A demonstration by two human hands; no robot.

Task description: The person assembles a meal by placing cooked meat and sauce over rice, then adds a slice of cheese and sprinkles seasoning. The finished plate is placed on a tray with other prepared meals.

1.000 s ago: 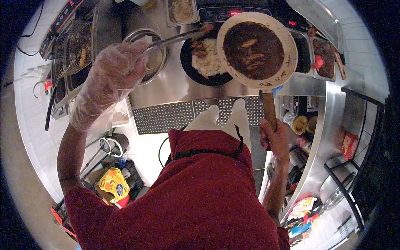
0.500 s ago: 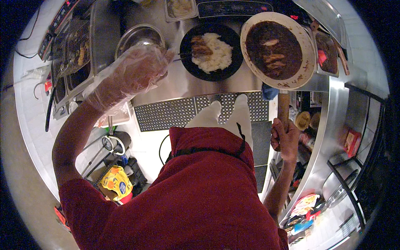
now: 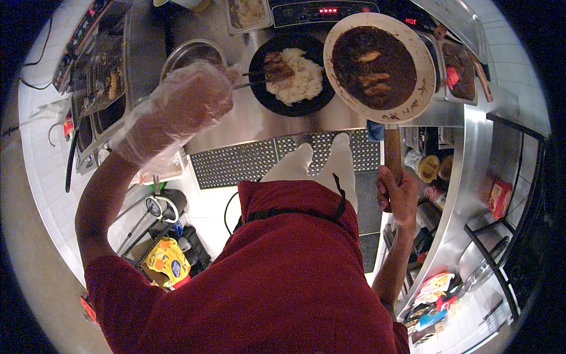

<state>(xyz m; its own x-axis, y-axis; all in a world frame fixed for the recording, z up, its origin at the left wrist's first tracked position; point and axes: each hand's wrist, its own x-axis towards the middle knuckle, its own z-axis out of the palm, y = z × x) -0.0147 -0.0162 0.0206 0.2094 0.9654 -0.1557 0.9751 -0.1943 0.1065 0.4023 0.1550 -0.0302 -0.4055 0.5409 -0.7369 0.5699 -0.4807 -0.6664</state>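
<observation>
My left hand [image 3: 194,97], in a clear plastic glove, is closed around tongs [image 3: 242,86]. Their two thin arms reach right to the rim of a black plate [image 3: 259,97]. White rice [image 3: 303,82] covers much of that plate, with browned meat strips [image 3: 277,66] along its left side, beside the tong tips. My bare right hand [image 3: 398,192] grips the wooden handle of a frying pan [image 3: 425,88]. The pan is held up just right of the plate, slightly overlapping its edge. Dark brown sauce [image 3: 359,50] fills it, with several meat pieces [image 3: 374,79] in the middle.
A round metal-rimmed bowl or lid [image 3: 171,59] lies behind my left hand. Food trays [image 3: 250,15] stand at the back and a sauce container [image 3: 463,71] at the right. Fryer baskets [image 3: 100,76] are far left. The steel counter's front edge [image 3: 265,127] runs before me.
The frying pan and my right hand have shifted left, nearer the plate. My left hand has moved slightly left and the tongs show more clearly. The whole view has shifted a little.
</observation>
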